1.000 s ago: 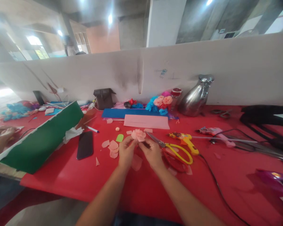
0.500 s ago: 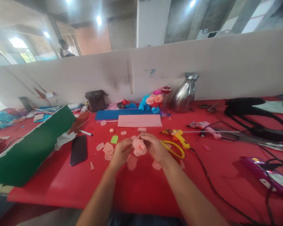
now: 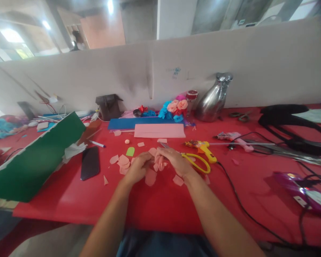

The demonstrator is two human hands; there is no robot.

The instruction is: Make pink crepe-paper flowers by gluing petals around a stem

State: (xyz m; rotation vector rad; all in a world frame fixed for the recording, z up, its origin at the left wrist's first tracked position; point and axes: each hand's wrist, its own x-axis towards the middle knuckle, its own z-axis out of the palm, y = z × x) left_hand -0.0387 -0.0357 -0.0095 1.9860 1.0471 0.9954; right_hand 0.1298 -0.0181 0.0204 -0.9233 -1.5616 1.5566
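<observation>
My left hand (image 3: 137, 167) and my right hand (image 3: 173, 162) meet over the red table (image 3: 155, 210), fingers curled round a small pink paper flower (image 3: 158, 165) that peeks out between them. Loose pink paper petals (image 3: 123, 162) lie scattered to the left and below the hands. Yellow-handled scissors (image 3: 196, 162) rest just right of my right hand, partly hidden by it. A pink paper sheet (image 3: 159, 131) lies flat beyond the hands.
A yellow glue gun (image 3: 203, 147) with a black cord, a black phone (image 3: 90, 163), a green board (image 3: 34, 160), a steel jug (image 3: 213, 100), finished paper flowers (image 3: 175, 109), a brown pouch (image 3: 108, 107), a purple device (image 3: 302, 187) and black straps (image 3: 291, 123) lie around. A white partition wall stands behind.
The flower came down from fingertip height toward the table and is now mostly covered by both hands. The camera view shifted slightly.
</observation>
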